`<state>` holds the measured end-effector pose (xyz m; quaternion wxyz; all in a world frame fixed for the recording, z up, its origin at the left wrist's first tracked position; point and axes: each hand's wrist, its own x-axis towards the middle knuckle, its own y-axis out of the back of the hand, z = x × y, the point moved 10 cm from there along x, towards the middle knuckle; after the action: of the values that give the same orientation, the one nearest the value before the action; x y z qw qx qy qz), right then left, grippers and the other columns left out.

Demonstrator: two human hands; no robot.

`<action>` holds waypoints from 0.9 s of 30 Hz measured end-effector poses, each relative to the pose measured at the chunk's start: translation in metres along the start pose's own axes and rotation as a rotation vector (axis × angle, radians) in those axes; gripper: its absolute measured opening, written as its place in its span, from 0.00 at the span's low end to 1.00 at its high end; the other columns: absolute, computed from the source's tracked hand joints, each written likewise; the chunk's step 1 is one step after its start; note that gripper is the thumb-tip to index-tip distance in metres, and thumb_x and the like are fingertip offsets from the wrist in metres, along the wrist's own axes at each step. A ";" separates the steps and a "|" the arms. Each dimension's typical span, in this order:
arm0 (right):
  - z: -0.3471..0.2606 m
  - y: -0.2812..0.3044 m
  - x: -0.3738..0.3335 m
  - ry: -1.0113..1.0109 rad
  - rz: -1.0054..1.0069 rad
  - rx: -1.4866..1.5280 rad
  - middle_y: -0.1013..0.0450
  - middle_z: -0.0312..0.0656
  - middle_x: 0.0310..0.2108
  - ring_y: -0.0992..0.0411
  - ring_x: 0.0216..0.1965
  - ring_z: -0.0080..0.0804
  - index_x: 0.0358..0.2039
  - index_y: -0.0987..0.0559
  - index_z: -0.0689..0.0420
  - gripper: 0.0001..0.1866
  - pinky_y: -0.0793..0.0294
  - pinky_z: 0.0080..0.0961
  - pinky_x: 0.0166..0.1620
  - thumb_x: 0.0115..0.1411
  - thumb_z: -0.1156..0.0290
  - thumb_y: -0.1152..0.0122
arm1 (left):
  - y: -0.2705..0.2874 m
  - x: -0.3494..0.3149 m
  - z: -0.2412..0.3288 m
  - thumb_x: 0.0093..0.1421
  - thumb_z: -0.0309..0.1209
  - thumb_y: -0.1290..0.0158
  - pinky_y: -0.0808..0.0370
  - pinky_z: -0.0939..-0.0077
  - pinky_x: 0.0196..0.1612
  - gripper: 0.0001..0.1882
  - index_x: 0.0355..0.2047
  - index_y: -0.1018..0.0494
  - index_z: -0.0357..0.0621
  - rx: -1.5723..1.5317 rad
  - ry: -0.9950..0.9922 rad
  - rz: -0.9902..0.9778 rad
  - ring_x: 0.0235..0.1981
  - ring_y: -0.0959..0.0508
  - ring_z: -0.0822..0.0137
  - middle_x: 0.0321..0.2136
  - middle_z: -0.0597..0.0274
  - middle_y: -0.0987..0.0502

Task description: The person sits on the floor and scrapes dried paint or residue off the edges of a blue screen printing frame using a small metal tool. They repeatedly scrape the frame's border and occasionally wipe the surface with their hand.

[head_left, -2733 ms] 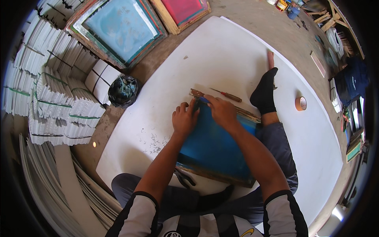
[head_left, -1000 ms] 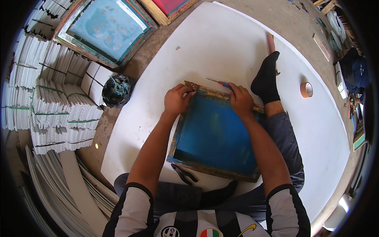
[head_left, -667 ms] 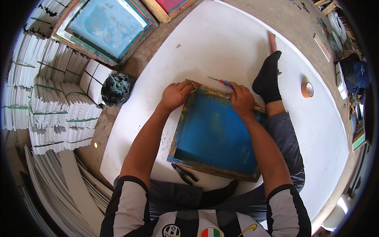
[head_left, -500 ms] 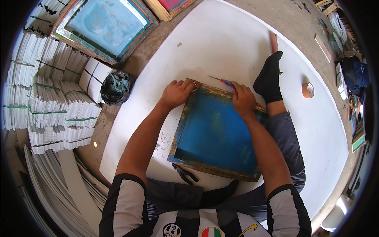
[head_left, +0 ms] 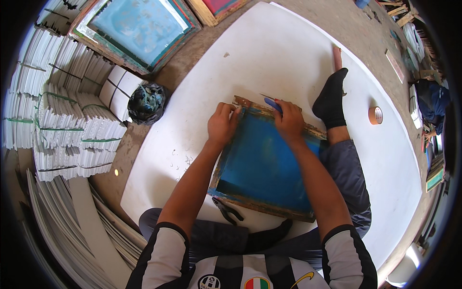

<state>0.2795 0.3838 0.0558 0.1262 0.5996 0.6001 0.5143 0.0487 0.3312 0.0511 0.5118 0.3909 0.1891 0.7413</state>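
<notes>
A wooden-framed printing screen with blue mesh (head_left: 264, 159) lies across my lap and the white board. My left hand (head_left: 224, 123) grips its left rail near the far left corner, thumb on the inner side. In my right hand (head_left: 290, 120), closed over the far rail, is a screwdriver with a blue and red handle (head_left: 273, 104). Its thin metal shaft points away to the left, above the worn wood. Dark-handled pliers (head_left: 226, 211) lie by the screen's near left corner. Small bent wire bits (head_left: 182, 163) are scattered left of my left forearm.
The white board (head_left: 269, 43) spreads under everything. A brown tape roll (head_left: 375, 115) stands to the right, beyond my socked foot (head_left: 331, 98). Bundled white sheets (head_left: 60, 115) and a black plastic bag (head_left: 147, 103) are at left. Another framed screen (head_left: 137, 31) lies at the far left.
My left hand has slid from the screen's far left corner nearer along the left rail. My right hand has shifted slightly left with the screwdriver. The view has shifted a little.
</notes>
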 end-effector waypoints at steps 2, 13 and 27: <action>0.000 -0.004 -0.002 -0.026 0.014 0.016 0.20 0.42 0.43 0.23 0.45 0.48 0.45 0.20 0.53 0.15 0.23 0.43 0.47 0.56 0.68 0.31 | -0.007 0.001 0.004 0.66 0.35 0.39 0.23 0.58 0.31 0.08 0.35 0.25 0.46 0.004 -0.030 -0.020 0.28 0.19 0.50 0.33 0.57 0.23; -0.002 0.008 -0.010 -0.004 0.057 0.046 0.22 0.43 0.37 0.24 0.42 0.49 0.43 0.19 0.53 0.14 0.24 0.44 0.44 0.56 0.69 0.30 | -0.007 0.002 0.013 0.63 0.33 0.38 0.20 0.59 0.32 0.10 0.43 0.22 0.48 0.013 -0.168 -0.061 0.31 0.17 0.53 0.38 0.60 0.20; 0.002 0.031 -0.027 -0.086 0.084 0.076 0.21 0.44 0.40 0.24 0.42 0.49 0.44 0.19 0.54 0.16 0.24 0.45 0.46 0.54 0.71 0.30 | -0.027 0.025 0.023 0.59 0.28 0.42 0.19 0.69 0.36 0.18 0.50 0.22 0.60 0.174 -0.645 -0.270 0.37 0.16 0.65 0.40 0.71 0.20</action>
<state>0.3061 0.3542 0.0657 0.1071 0.6500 0.5877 0.4697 0.0786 0.3615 0.0569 0.6034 0.6184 0.1301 0.4865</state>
